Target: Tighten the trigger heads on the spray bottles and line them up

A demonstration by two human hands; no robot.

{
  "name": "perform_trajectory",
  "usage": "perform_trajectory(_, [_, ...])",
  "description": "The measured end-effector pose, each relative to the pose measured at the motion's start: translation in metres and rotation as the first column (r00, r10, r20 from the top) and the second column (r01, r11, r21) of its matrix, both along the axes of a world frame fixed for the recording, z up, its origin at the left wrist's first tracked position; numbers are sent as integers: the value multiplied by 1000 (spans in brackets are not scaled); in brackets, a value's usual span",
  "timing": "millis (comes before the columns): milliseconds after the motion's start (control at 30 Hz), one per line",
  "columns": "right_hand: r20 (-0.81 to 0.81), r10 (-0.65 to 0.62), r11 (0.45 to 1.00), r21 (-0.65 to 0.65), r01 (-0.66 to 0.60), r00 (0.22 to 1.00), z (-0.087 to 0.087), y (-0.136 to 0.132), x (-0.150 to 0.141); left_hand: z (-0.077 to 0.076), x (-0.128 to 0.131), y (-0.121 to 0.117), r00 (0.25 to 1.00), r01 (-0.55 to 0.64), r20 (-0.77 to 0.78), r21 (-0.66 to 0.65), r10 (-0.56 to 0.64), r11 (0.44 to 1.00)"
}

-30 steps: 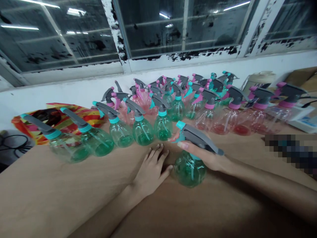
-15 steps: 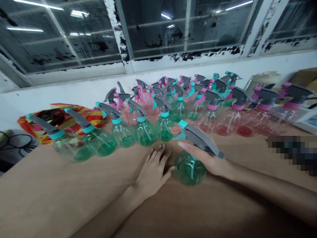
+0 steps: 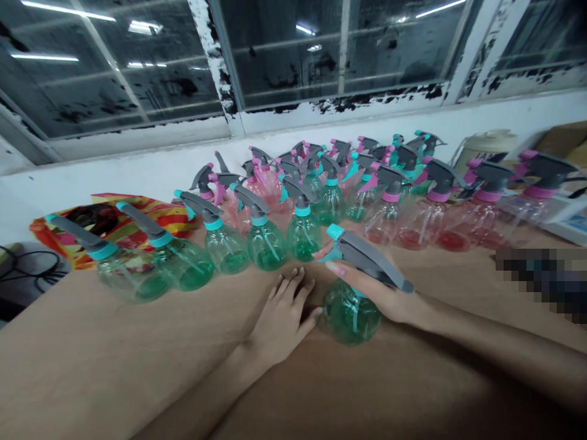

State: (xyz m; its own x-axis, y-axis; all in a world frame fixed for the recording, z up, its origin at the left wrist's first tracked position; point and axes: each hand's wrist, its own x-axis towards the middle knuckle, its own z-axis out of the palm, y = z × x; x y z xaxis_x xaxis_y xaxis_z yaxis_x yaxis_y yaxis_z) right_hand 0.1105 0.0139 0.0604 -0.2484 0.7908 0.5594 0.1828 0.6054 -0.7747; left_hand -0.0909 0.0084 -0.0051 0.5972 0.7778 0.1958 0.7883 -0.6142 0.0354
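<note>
Right fingers (image 3: 323,251) back at trigger (image 3: 336,251), green liquid (image 3: 345,329) in spray bottle (image 3: 352,311)

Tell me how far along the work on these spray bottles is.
The green bottles and pink bottles on the table look assembled: spray heads top those clearly visible. In hand is one more green bottle, its head already on, with the right hand around its neck and trigger; the left hand lies flat nearby. Only that one seems left; I see none without a head.
</note>
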Motion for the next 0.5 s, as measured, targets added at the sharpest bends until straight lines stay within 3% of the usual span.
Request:
perform_trajectory(333, [64, 1, 995, -96, 5, 998, -4, -5, 4, 3, 0, -1, 1000, -5, 6, -19, 5, 1000])
perform_trajectory(500, [7, 58, 998, -34, -58, 998, 0, 1, 1, 4, 1, -1, 1000, -13, -15, -20, 13, 1000])
